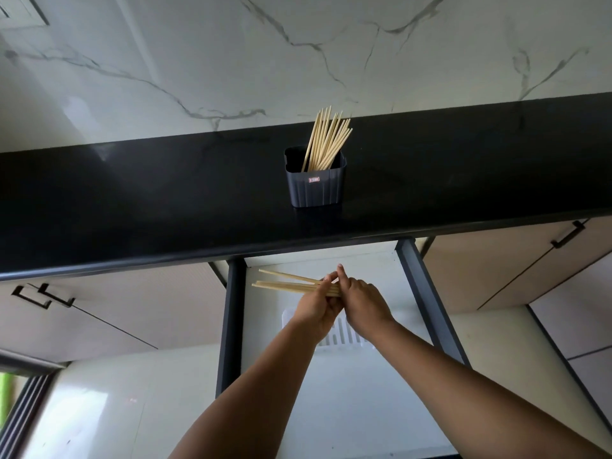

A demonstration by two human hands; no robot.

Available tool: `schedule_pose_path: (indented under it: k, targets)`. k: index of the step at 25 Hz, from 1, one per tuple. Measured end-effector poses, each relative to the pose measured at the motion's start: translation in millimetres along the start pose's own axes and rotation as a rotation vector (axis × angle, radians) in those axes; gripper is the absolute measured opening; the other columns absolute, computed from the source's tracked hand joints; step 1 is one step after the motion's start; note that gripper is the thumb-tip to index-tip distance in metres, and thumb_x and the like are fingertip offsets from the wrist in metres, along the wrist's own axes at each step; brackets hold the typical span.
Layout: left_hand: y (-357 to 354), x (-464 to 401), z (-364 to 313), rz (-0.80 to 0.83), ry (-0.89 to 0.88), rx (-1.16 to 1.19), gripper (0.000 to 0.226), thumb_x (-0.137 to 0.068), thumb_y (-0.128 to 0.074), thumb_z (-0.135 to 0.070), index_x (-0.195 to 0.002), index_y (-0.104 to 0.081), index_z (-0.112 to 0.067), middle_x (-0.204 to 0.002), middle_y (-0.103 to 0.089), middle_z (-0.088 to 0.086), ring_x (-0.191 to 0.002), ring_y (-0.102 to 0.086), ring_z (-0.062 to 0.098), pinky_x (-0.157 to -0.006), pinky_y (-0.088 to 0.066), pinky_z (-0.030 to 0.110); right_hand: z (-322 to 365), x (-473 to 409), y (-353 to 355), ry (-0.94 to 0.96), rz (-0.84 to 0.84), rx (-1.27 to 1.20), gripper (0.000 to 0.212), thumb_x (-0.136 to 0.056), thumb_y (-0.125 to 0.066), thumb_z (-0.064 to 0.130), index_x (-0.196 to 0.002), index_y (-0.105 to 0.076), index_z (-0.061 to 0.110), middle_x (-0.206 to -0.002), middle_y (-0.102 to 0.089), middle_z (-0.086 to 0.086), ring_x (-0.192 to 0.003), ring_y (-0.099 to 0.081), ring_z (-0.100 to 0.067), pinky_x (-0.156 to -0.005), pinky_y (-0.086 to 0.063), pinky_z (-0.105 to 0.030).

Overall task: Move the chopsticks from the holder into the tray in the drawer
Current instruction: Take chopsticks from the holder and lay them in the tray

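- While both forearms reach out over the open dark-framed drawer (427,293), the left hand (319,306) and the right hand (364,303) meet above its white floor.
- Between them sits a small bundle of pale wooden chopsticks (288,284), lying roughly level, tips fanning out to the left.
- Left hand: fingers curled up and around the bundle from below, gripping it near its right end.
- Right hand: fingers bent over the same end, pinching the sticks from the other side; one fingertip pokes upward just above the bundle.
- Under the wrists, a white slotted plastic tray (341,337) lies on the drawer floor; the arms cover most of it, so whether anything lies in it I cannot tell.
- The held sticks hover above the drawer, nearer the desk than the tray, not touching it as far as this angle shows.
- Up on the glossy black desk (132,200), the dark grey ribbed plastic holder (316,190) stands upright, a small red label on its front.
- A good handful of remaining light wooden chopsticks (328,140) stands in it, leaning right and spreading at the tops.
- Behind it rises a white marble-veined wall (298,54).
- Beige cabinet fronts with black handles (568,235) flank the drawer either side.
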State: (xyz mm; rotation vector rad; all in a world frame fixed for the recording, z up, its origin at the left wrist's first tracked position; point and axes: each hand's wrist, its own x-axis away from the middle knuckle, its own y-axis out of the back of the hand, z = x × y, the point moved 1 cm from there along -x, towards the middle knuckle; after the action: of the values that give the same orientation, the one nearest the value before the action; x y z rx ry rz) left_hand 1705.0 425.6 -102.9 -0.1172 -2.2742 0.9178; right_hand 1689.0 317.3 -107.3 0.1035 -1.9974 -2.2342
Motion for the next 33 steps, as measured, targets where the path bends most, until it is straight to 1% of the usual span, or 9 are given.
schedule_pose_path:
  k: [3,5,7,10,12,14,21,29,33]
  targets:
    - [30,-14,-6,-0.19,0.015,0.014,0.018,-0.098,-0.051,-0.012,-0.103,-0.062,0.001,-0.092,-0.066,0.019,-0.085,-0.067,0.024,-0.075,-0.059,0.033,-27,0,-19,0.009,0.135,0.024,0.039,-0.086,-0.042,-0.003,-0.124,-0.043,0.007,-0.109,-0.063,-0.013,-0.097,-0.06,-0.032,-0.083,-0.048,-0.041]
    - [64,-19,-22,-0.372,-0.026,0.089,0.014,-0.096,-0.052,-0.006,-0.09,-0.061,0.002,-0.07,-0.07,0.014,-0.065,-0.071,0.02,-0.06,-0.06,0.031,-45,3,-31,0.004,0.251,0.051,0.034,-0.082,-0.045,-0.007,-0.112,-0.045,0.009,-0.104,-0.063,-0.012,-0.092,-0.06,-0.03,-0.078,-0.047,-0.038]
    - [99,-22,-36,-0.558,-0.086,0.096,0.019,-0.1,-0.045,-0.009,-0.094,-0.059,0.003,-0.072,-0.072,0.013,-0.066,-0.071,0.02,-0.065,-0.059,0.031,-56,5,-46,-0.012,0.374,0.1,0.035,-0.082,-0.048,-0.007,-0.113,-0.045,0.009,-0.107,-0.062,-0.012,-0.096,-0.06,-0.029,-0.079,-0.045,-0.035]
    - [127,-20,-35,-0.79,-0.073,-0.442,0.027,-0.098,-0.047,-0.023,-0.089,-0.064,-0.003,-0.096,-0.067,0.015,-0.086,-0.061,0.026,-0.082,-0.048,0.033,-58,-2,-64,-0.009,0.517,0.133,0.041,-0.081,-0.055,-0.006,-0.119,-0.046,0.007,-0.117,-0.059,-0.012,-0.109,-0.057,-0.029,-0.086,-0.041,-0.032]
    - [131,-20,-18,-0.765,0.014,-0.951,0.029,-0.095,-0.05,-0.029,-0.095,-0.065,-0.004,-0.099,-0.065,0.013,-0.092,-0.061,0.03,-0.078,-0.043,0.03,-54,-9,-76,0.011,0.575,0.156,0.05,-0.08,-0.057,-0.006,-0.126,-0.044,0.009,-0.123,-0.057,-0.011,-0.116,-0.053,-0.027,-0.096,-0.037,-0.032]
    - [136,-25,2,-0.661,0.127,-1.142,0.035,-0.094,-0.051,-0.031,-0.112,-0.061,-0.003,-0.11,-0.064,0.015,-0.101,-0.059,0.031,-0.077,-0.042,0.029,-51,-17,-87,0.028,0.603,0.175,0.056,-0.08,-0.057,-0.005,-0.132,-0.042,0.01,-0.129,-0.054,-0.011,-0.122,-0.049,-0.028,-0.102,-0.034,-0.034]
    - [142,-25,22,-0.622,0.157,-1.214,0.019,-0.089,-0.041,-0.01,-0.095,-0.059,-0.01,-0.079,-0.055,0.005,-0.066,-0.048,0.018,-0.051,-0.033,0.024,-57,-23,-101,0.006,0.663,-0.079,0.044,-0.088,-0.047,-0.002,-0.127,-0.051,0.016,-0.131,-0.046,-0.01,-0.125,-0.042,-0.028,-0.097,-0.037,-0.031]
    - [144,-23,26,-0.654,0.087,-1.127,0.022,-0.087,-0.039,-0.005,-0.093,-0.06,-0.01,-0.083,-0.055,0.008,-0.067,-0.045,0.019,-0.053,-0.032,0.026,-45,-17,-124,-0.075,0.659,-0.314,0.069,-0.082,-0.031,-0.014,-0.123,-0.061,0.033,-0.109,-0.04,-0.001,-0.115,-0.044,-0.028,-0.1,-0.042,-0.039]
    - [144,-22,27,-0.66,0.066,-1.106,0.023,-0.089,-0.039,-0.007,-0.097,-0.06,-0.01,-0.088,-0.056,0.009,-0.072,-0.047,0.02,-0.053,-0.033,0.025,-42,-14,-121,-0.079,0.652,-0.325,0.068,-0.084,-0.029,-0.015,-0.131,-0.056,0.026,-0.113,-0.042,-0.001,-0.118,-0.043,-0.025,-0.101,-0.04,-0.036]
